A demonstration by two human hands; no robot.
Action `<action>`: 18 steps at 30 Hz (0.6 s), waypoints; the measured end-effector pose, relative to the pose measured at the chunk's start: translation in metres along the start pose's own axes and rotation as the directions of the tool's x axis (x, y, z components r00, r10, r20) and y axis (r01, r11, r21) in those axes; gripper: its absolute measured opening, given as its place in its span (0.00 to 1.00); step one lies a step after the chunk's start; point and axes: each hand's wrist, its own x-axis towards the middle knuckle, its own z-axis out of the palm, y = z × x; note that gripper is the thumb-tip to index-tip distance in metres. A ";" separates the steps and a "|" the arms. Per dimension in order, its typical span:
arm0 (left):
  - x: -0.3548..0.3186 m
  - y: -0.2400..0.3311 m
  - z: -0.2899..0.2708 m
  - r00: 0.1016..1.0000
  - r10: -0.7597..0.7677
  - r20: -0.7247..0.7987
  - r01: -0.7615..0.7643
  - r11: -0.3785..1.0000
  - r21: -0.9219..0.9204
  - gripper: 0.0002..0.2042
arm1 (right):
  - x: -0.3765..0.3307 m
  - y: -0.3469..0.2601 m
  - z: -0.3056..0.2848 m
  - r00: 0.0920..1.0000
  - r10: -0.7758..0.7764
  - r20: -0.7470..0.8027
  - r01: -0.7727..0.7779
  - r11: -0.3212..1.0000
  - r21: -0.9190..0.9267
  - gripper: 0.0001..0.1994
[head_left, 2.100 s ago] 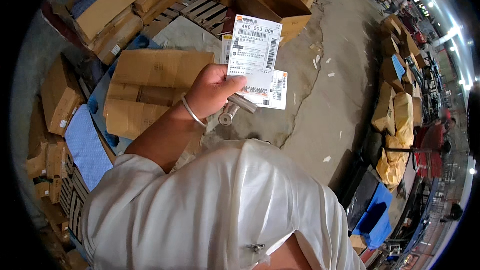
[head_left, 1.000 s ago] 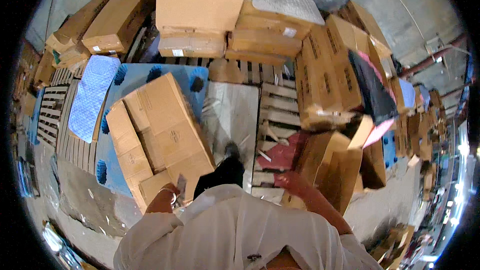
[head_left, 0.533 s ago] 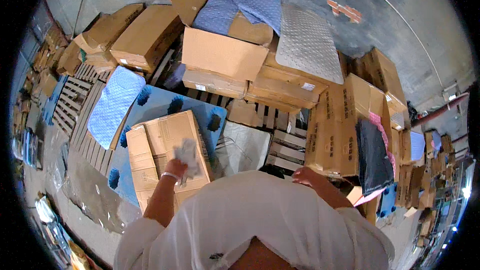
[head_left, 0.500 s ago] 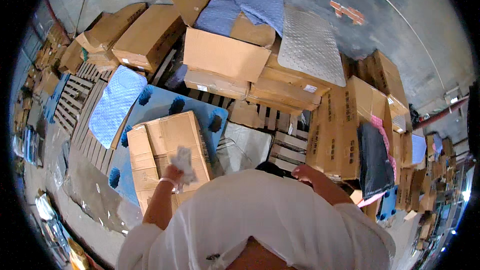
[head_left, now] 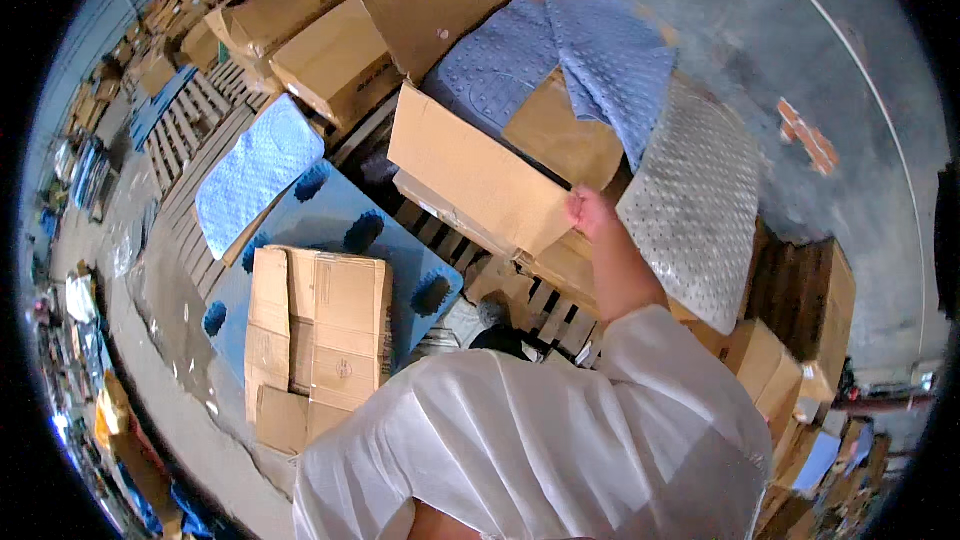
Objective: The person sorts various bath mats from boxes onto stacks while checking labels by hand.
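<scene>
**Right hand rises to the box; left hand drops from sight**

Half a second ago the right hand (head_left: pixel 590 212) lies low beside the white-clad body; now its arm stretches upward and the fingers close on the corner of the long cardboard box (head_left: pixel 475 180) atop the wooden pallet. The left hand, then over the flat cartons (head_left: pixel 320 325) on the blue pallet (head_left: pixel 345 225) with a small white thing in it, no longer shows. The view tips forward, so the blue padded sheets (head_left: pixel 560 65) and the grey dimpled sheet (head_left: pixel 690 205) loom larger and nearer the centre.
</scene>
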 end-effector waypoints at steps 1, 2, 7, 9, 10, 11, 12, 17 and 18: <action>-0.013 0.018 0.006 0.999 -0.007 -0.049 0.001 0.994 -0.109 0.10 | 0.034 -0.023 0.003 1.000 0.014 -0.025 -0.010 0.989 0.145 0.09; -0.027 0.031 0.008 0.994 -0.013 -0.109 -0.012 0.974 -0.225 0.10 | 0.062 -0.042 0.006 1.000 0.009 0.007 -0.010 0.974 0.227 0.10; -0.111 0.145 -0.076 0.910 -0.047 -0.413 -0.295 0.625 -0.723 0.09 | 0.149 -0.097 -0.048 0.991 -0.132 0.023 0.091 0.788 0.609 0.22; -0.159 0.193 -0.106 0.885 -0.029 -0.464 -0.418 0.389 -0.821 0.09 | 0.179 -0.108 -0.082 0.927 -0.127 0.353 -0.163 0.712 0.683 0.28; -0.179 0.226 -0.125 0.868 0.038 -0.495 -0.482 0.308 -0.820 0.08 | 0.203 -0.120 -0.096 0.996 -0.080 0.032 0.040 0.758 0.651 0.31; -0.194 0.254 -0.143 0.846 0.122 -0.518 -0.532 0.245 -0.811 0.08 | 0.226 -0.129 -0.126 0.951 -0.238 0.199 0.048 0.747 0.663 0.33; -0.243 0.307 -0.157 0.740 0.125 -0.660 -0.660 0.322 -0.679 0.10 | 0.229 -0.101 -0.117 0.821 -0.442 0.362 0.020 0.655 0.755 0.33; -0.315 0.370 -0.156 0.709 0.235 -0.665 -0.705 0.227 -0.672 0.12 | 0.285 -0.126 -0.099 0.971 -0.229 -0.071 0.184 0.525 0.831 0.40; -0.308 0.366 -0.160 0.714 0.295 -0.635 -0.699 0.259 -0.666 0.12 | 0.306 -0.135 -0.107 0.968 -0.243 -0.068 0.190 0.527 0.828 0.40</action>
